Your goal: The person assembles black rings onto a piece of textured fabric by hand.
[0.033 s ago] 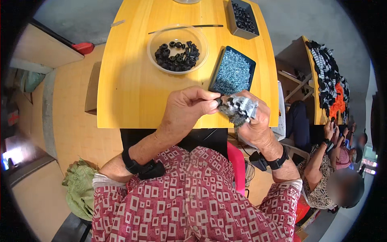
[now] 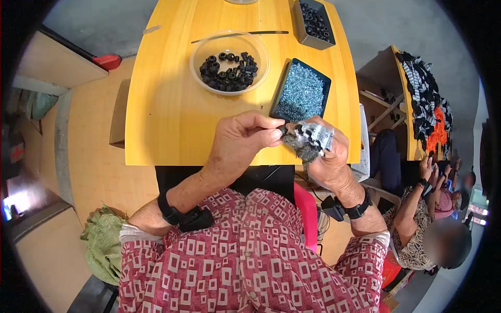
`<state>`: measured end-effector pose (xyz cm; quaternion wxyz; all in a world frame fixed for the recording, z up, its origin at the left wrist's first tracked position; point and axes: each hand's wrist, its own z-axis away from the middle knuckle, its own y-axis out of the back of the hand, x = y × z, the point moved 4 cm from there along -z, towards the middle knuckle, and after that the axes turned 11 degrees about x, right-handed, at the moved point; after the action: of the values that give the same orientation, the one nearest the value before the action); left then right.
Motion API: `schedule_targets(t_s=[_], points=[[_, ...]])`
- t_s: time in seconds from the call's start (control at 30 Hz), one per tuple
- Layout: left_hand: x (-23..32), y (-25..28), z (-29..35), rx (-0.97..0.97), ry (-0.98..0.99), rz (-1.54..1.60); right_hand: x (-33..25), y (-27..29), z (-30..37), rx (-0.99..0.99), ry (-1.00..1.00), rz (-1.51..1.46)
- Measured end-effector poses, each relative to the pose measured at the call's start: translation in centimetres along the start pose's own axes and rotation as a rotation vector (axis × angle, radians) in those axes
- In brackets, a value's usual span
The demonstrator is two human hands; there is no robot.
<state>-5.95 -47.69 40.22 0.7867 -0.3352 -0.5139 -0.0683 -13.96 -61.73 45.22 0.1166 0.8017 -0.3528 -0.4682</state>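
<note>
Near the table's front edge, my left hand pinches a small black piece, perhaps a bead, between thumb and forefinger. My right hand is closed around a grey, black and white fuzzy bundle, cloth or yarn, partly hidden by the fingers. The black piece meets the bundle's left side; whether they are joined I cannot tell. Just beyond the hands stands a dark tray of tiny blue-grey beads. Farther left, a clear round bowl holds several black beads.
A grey box of black beads stands at the far right corner of the yellow table. Behind the bowl lies a thin dark stick. To the right, another person sits at a table piled with striped and orange cloth.
</note>
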Motion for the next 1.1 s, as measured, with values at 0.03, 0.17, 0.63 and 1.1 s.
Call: schedule_targets(t_s=[0.03, 0.17, 0.63, 1.1], points=[[0.1, 0.0, 0.2, 0.016, -0.029, -0.014, -0.1, -0.1, 0.2, -0.002, -0.003, -0.002], [0.0, 0.3, -0.1, 0.019, 0.088, 0.010, -0.5, 0.0, 0.0, 0.001, 0.088, -0.009], [-0.5, 0.9, 0.1, -0.141, 0.237, -0.061, -2.2, 0.6, -1.0, -0.307, 0.253, 0.207], [-2.1, 1.0, 0.5, -0.020, 0.201, 0.104, -1.7, -0.3, -1.4, -0.311, 0.145, 0.144]])
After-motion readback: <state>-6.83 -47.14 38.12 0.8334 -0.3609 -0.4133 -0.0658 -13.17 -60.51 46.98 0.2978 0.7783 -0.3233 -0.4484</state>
